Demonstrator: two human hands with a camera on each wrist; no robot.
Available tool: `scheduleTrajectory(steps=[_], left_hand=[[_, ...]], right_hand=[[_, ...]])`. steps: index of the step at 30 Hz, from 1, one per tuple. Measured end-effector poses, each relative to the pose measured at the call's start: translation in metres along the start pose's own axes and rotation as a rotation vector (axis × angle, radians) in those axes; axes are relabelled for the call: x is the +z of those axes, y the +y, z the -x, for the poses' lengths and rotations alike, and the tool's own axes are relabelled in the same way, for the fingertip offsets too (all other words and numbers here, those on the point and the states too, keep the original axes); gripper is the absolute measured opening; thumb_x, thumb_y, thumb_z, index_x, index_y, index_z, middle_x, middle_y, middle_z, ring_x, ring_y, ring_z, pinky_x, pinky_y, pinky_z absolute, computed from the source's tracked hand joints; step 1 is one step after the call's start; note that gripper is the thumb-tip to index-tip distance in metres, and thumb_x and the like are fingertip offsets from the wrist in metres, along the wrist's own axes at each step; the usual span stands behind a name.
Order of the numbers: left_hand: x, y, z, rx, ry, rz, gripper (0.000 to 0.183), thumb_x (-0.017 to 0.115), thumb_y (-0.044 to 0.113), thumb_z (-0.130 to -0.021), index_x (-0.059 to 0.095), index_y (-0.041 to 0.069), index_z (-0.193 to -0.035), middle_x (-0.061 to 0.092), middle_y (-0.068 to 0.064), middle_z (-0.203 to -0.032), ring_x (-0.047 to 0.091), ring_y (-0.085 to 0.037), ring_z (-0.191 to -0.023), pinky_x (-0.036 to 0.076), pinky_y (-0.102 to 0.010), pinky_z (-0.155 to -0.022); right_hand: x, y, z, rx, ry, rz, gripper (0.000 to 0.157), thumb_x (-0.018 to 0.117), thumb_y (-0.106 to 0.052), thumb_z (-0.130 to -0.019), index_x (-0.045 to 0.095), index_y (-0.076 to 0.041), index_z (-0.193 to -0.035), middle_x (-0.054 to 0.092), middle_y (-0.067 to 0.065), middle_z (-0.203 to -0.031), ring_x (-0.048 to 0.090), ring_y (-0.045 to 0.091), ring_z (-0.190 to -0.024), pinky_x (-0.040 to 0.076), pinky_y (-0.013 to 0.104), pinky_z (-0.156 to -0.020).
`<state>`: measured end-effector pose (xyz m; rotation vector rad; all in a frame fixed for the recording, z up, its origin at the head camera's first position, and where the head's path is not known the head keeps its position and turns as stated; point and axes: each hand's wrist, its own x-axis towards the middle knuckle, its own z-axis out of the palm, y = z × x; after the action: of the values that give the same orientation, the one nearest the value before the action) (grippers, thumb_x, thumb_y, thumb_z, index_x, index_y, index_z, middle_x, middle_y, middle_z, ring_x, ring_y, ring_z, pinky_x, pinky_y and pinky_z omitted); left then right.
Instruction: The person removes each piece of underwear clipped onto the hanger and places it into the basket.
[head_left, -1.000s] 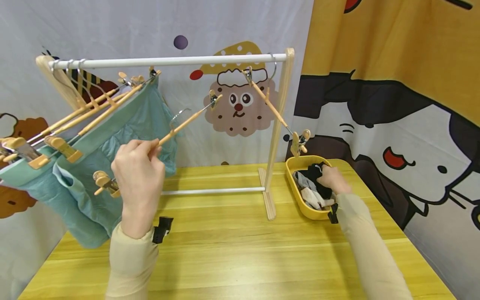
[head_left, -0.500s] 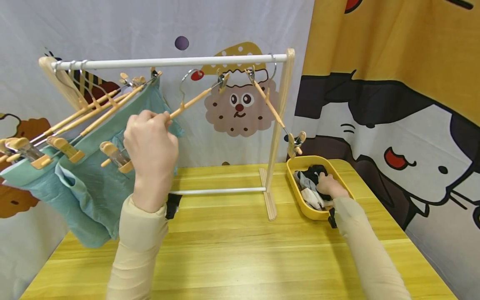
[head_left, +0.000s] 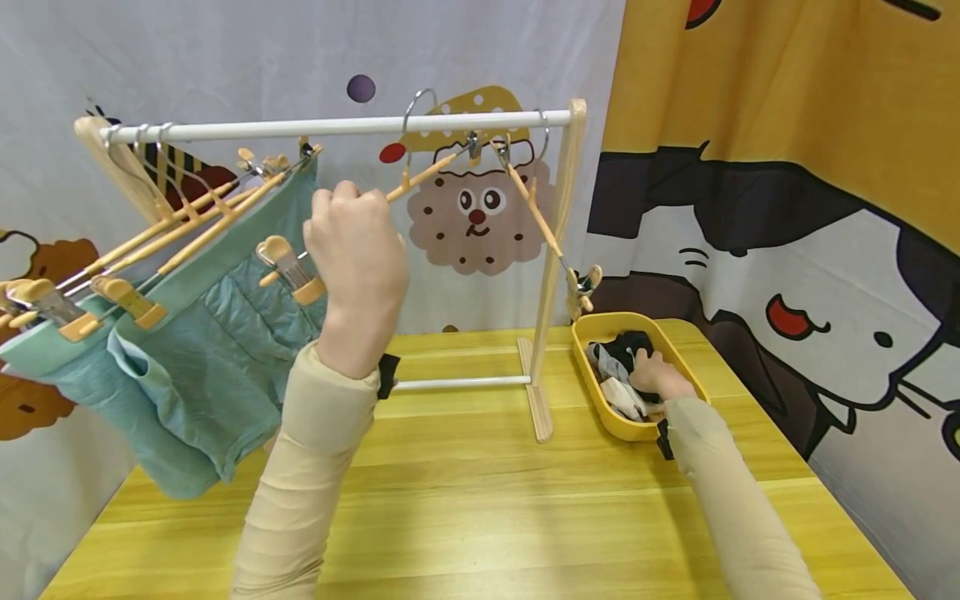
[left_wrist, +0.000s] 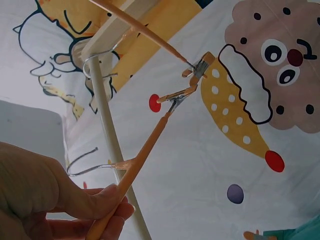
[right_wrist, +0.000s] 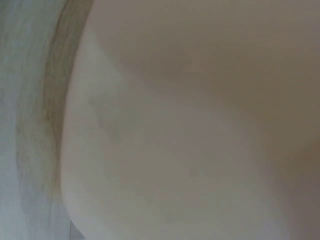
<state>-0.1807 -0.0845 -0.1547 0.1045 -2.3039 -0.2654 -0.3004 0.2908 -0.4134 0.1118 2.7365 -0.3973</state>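
Note:
My left hand (head_left: 358,262) grips the bar of a clip hanger (head_left: 426,174), fingers and thumb wrapped round it in the left wrist view. The hanger carries no garment; its metal hook (head_left: 408,125) stands level with the white rail (head_left: 300,127), its top above it. Whether the hook bears on the rail I cannot tell. At the right, my right hand (head_left: 660,375) reaches into a yellow basket (head_left: 633,429), its fingers at black cloth (head_left: 622,346) among grey and white pieces. Its fingertips are partly hidden, and the right wrist view holds mostly blurred skin.
Teal shorts (head_left: 247,325) hang by clips from hangers at the rail's left end. Another clip hanger (head_left: 543,221) hangs at the right end beside the wooden upright (head_left: 558,250). The rack stands on a yellow wood-grain table (head_left: 480,500) before a printed curtain.
My left hand has risen and moved right with the hanger, bringing its hook from below the rail up to it. My right hand has shifted slightly within the basket.

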Motion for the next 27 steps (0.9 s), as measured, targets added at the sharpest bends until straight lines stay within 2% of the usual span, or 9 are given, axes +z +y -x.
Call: scheduleTrajectory(steps=[10,20,27], left_hand=[[0.008,0.028,-0.007,-0.027,-0.108,-0.051,0.021,0.055,0.000,-0.089,0.072,-0.001,-0.101,0.067,-0.017,-0.103,0.058,-0.034,-0.098,0.051,-0.046,-0.084],[0.013,0.046,-0.013,-0.017,-0.105,-0.063,0.024,0.051,0.005,-0.093,0.071,0.001,-0.106,0.066,-0.016,-0.103,0.058,-0.033,-0.099,0.050,-0.047,-0.083],[0.013,0.053,-0.008,0.026,-0.199,-0.063,0.022,0.062,0.005,-0.086,0.070,0.004,-0.107,0.066,-0.015,-0.105,0.057,-0.032,-0.101,0.051,-0.046,-0.085]], right_hand=[[0.002,-0.006,0.009,-0.015,0.047,0.034,0.060,0.041,-0.018,-0.093,0.022,0.011,-0.142,0.021,0.042,-0.141,0.023,0.061,-0.126,0.031,0.068,-0.099],[0.005,-0.008,0.012,-0.005,0.053,0.040,0.061,0.043,-0.017,-0.093,0.022,0.009,-0.143,0.019,0.040,-0.142,0.021,0.060,-0.125,0.034,0.066,-0.097],[0.004,-0.005,0.011,-0.021,0.050,0.036,0.060,0.042,-0.015,-0.092,0.022,0.010,-0.143,0.020,0.041,-0.142,0.023,0.060,-0.124,0.033,0.067,-0.096]])
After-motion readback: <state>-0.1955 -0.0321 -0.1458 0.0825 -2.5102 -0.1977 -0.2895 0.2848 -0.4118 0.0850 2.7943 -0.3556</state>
